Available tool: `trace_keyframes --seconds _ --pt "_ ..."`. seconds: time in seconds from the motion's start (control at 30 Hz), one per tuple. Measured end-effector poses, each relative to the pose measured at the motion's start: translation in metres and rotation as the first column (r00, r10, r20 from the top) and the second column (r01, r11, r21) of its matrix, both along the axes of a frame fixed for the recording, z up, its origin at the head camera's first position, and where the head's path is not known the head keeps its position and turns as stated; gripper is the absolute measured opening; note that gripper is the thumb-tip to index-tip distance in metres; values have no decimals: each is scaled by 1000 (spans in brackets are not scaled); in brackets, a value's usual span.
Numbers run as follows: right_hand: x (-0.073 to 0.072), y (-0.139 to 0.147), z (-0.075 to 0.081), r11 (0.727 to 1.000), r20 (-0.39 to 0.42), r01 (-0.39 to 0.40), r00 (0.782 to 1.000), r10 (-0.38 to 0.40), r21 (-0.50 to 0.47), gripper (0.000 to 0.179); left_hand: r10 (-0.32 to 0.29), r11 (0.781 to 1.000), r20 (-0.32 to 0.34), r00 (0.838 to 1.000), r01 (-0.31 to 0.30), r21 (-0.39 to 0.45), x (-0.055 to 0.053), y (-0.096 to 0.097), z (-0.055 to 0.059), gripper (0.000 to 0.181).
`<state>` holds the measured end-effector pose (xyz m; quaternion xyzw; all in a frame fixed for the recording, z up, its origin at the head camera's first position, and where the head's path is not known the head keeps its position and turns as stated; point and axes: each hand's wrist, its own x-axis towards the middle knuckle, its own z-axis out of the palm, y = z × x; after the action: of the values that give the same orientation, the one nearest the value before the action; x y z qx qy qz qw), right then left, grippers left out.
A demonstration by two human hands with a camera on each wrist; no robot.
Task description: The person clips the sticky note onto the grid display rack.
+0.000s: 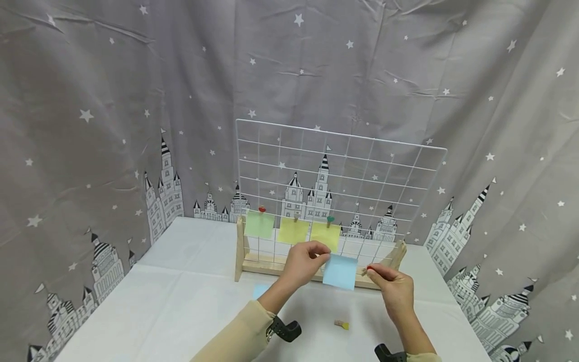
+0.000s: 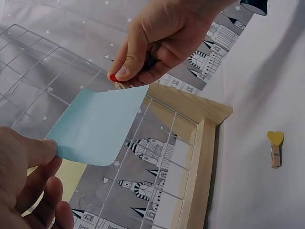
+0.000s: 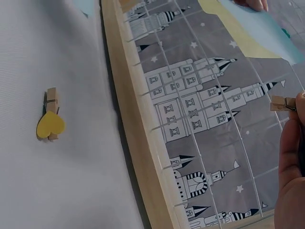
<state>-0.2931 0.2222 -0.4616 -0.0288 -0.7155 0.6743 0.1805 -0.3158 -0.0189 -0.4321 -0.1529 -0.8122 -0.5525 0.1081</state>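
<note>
My left hand (image 1: 306,261) pinches a blue sticky note (image 1: 340,272) by its upper left corner, in front of the white wire grid (image 1: 344,166). To the right of the note, my right hand (image 1: 394,290) holds a small wooden clothespin (image 3: 282,103) with a red top (image 2: 114,77) between thumb and fingers. The clothespin appears apart from the note in the right wrist view. A green note (image 1: 260,224) hangs on the grid under a red-topped clip (image 1: 262,209). Two yellow notes hang beside it, the right one (image 1: 325,236) under a green-topped clip (image 1: 330,219).
A clothespin with a yellow heart (image 2: 275,138) lies on the white table (image 1: 149,311). Another blue note (image 1: 261,290) lies partly behind my left forearm. The grid stands in a wooden base (image 2: 200,176). A grey curtain (image 1: 190,75) with stars and castles hangs behind.
</note>
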Motion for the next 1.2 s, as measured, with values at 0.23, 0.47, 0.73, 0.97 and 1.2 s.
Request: trace_keyframes --seconds 0.23,0.47,0.73,0.97,1.2 --pt "-2 3 8 1000 -12 24 1000 -24 20 24 25 1000 -18 1000 -25 -3 -6 8 7 5" --pt "-2 5 23 1000 -28 7 1000 -8 -28 24 38 999 -13 999 -38 -2 -11 13 12 4" --pt "-4 4 36 1000 -27 13 1000 -13 -16 25 51 999 4 999 -51 13 -16 18 17 4" --pt "-7 3 42 1000 -33 12 999 -12 -4 26 59 998 4 998 -59 5 -19 22 19 6" --pt "-13 2 47 1000 -73 -3 997 3 -8 26 52 999 -4 999 -52 0 -24 28 21 9"
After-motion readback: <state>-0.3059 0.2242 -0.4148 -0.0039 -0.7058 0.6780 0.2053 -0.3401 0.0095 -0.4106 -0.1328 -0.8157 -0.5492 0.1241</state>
